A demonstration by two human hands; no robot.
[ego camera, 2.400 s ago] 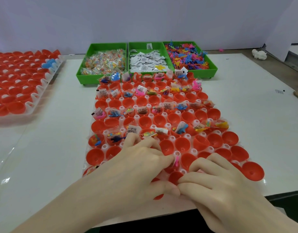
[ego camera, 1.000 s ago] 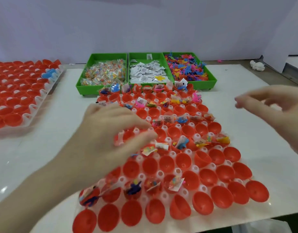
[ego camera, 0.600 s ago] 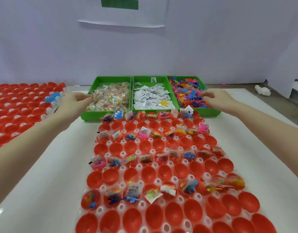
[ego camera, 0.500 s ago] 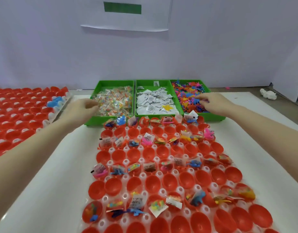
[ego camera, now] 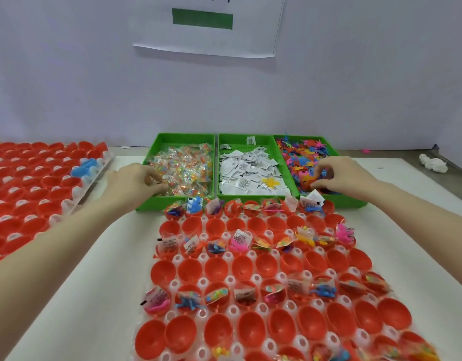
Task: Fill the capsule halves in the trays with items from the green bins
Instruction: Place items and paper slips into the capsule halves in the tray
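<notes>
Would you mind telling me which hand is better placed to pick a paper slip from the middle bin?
Either, roughly: the left hand is in the left bin, the right hand in the right bin, both flanking the middle bin.

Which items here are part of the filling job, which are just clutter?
In use: left hand, right hand, left bin, middle bin, right bin, capsule tray.
Idle: side tray, wall sheet, white lump.

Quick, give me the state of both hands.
Left hand: fingers curled in the clear packets; grip unclear.
Right hand: pinching among the coloured toys; grip unclear.
</notes>
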